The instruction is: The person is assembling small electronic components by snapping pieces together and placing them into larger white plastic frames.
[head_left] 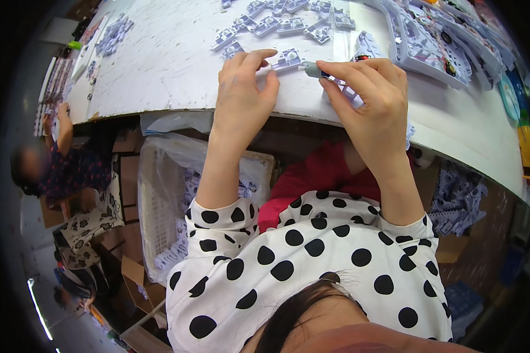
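Observation:
My right hand (pixel 374 88) pinches a small motor (pixel 313 70), grey-green at its left end, between thumb and fingertips just over the table's near edge. Thin wires seem to hang beneath those fingers. My left hand (pixel 244 82) is to the left of it, thumb and index finger apart, with nothing visible between them. Just past the left fingertips lies a pale plastic housing (pixel 288 59), close to the motor's tip. More housings of this kind (pixel 267 26) are spread over the table beyond my hands.
The white table (pixel 159 65) carries a white tray (pixel 421 56) of housings, wires and small motors at right. Below stand a plastic-lined crate (pixel 159 206) of parts at left and a heap of pale parts (pixel 456 200) at right. A co-worker (pixel 70 159) sits at far left.

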A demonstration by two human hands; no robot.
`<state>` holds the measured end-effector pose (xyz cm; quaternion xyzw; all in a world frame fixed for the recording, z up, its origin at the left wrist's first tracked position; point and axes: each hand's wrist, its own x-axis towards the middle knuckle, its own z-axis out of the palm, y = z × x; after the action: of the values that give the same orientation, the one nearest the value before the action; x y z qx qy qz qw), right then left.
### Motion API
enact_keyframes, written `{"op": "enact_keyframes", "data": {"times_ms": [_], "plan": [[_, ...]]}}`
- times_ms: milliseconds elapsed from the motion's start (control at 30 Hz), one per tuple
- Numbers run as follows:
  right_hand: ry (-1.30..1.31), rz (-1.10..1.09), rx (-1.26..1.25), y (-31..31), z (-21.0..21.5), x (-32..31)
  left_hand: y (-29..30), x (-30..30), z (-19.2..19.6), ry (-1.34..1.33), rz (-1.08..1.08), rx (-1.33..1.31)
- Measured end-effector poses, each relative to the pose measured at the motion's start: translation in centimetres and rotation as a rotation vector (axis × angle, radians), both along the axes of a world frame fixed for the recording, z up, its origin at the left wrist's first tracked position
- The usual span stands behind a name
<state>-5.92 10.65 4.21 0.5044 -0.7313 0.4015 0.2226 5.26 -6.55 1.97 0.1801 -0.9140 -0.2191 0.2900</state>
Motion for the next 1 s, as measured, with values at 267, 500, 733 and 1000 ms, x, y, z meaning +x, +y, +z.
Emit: {"op": "enact_keyframes", "data": {"times_ms": [267, 500, 733, 1000], "plan": [[0.008, -0.018, -0.008, 0.2, 0.1, -0.7, -1.9, -2.7, 2.0, 0.010, -0.405, -0.131], [-0.008, -0.028, -0.002, 0.4, 0.1, -0.9, -2.9, -2.4, 3.2, -0.241, -0.401, -0.158], [-0.015, -0.009, -0.021, 0.3, -0.2, -1.2, -1.8, 0.4, 3.7, -0.371, -0.209, 0.042], [0.019, 0.019, -0.011, -1.2, 0.0, -0.6, -3.8, 0.2, 1.9, -0.162, -0.498, -0.036]]}}
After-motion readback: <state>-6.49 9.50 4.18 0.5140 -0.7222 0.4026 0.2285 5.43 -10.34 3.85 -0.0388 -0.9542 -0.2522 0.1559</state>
